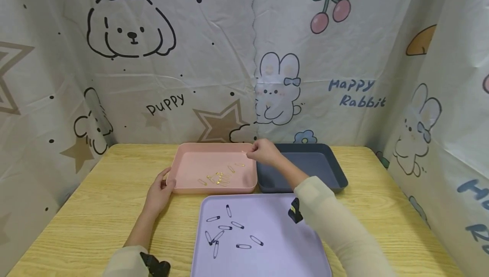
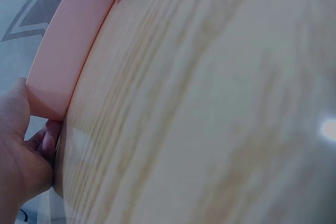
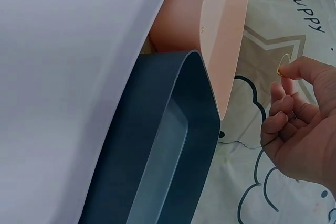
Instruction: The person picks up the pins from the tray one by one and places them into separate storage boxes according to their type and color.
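My right hand (image 1: 265,152) pinches a small gold safety pin (image 3: 284,64) between thumb and index finger, above the right side of the pink tray (image 1: 214,190). Several gold safety pins (image 1: 219,178) lie loosely inside that tray, mostly towards its near side. At the tray's near left corner, my left hand (image 1: 159,191) holds on, with the thumb at the front and the fingers along the left side. In the left wrist view, the thumb touches the pink wall (image 2: 63,51) and the other fingers curl by the corner.
A dark blue-grey tray (image 1: 341,179) stands against the pink one's right side. Nearer to me is a lilac tray (image 1: 282,243) bearing several black safety pins (image 1: 225,228) on its left half. Everything stands on a wood-grain table (image 1: 91,209), with a printed curtain (image 1: 214,56) behind.
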A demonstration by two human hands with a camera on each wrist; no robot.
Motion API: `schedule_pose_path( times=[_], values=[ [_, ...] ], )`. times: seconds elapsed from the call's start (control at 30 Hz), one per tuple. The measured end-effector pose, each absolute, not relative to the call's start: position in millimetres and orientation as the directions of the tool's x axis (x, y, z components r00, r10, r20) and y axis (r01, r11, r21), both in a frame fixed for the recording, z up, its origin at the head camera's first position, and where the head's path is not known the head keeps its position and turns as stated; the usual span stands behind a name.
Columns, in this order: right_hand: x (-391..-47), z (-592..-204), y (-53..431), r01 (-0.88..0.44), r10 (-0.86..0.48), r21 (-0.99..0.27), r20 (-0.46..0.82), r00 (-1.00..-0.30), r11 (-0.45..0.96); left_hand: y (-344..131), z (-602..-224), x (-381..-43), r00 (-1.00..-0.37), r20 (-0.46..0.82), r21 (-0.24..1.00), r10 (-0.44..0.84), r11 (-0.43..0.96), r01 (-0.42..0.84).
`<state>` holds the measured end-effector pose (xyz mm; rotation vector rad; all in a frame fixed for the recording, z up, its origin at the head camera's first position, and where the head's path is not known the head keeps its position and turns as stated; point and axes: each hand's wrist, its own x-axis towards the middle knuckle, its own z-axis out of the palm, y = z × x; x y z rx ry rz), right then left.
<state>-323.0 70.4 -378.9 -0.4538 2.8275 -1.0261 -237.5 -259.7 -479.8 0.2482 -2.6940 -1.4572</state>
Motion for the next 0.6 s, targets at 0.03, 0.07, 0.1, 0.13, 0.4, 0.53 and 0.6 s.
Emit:
schedule_pose_path(
  times=[0.03, 0.07, 0.1, 0.13, 0.4, 0.53, 0.6],
  values=[
    [-324, -379, 70, -0.244, -0.310, -0.638, 0.009, -0.951, 0.730, -259, -479, -237, -0.985, -0.014, 0.837, -0.174, 0.537, -0.107],
    [-326, -379, 69, -0.246, -0.309, -0.635, 0.012, -0.951, 0.732, -259, -479, -237, -0.985, -0.010, 0.838, -0.174, 0.536, -0.103],
    [-328, -379, 68, -0.250, -0.309, -0.629, 0.017, -0.951, 0.736, -259, -479, -238, -0.985, -0.008, 0.838, -0.175, 0.537, -0.102],
    [-329, -379, 68, -0.254, -0.309, -0.626, 0.022, -0.951, 0.738, -259, -478, -237, -0.985, -0.007, 0.837, -0.175, 0.537, -0.101],
    [-338, -383, 65, -0.280, -0.315, -0.614, 0.053, -0.947, 0.738, -259, -478, -238, -0.984, -0.015, 0.849, -0.180, 0.517, -0.108],
    [-342, -388, 64, -0.272, -0.302, -0.605, 0.054, -0.952, 0.748, -259, -481, -239, -0.982, -0.020, 0.853, -0.185, 0.510, -0.113],
    [-344, -391, 63, -0.258, -0.290, -0.601, 0.046, -0.956, 0.756, -259, -482, -239, -0.982, -0.020, 0.852, -0.187, 0.512, -0.115]
  ],
)
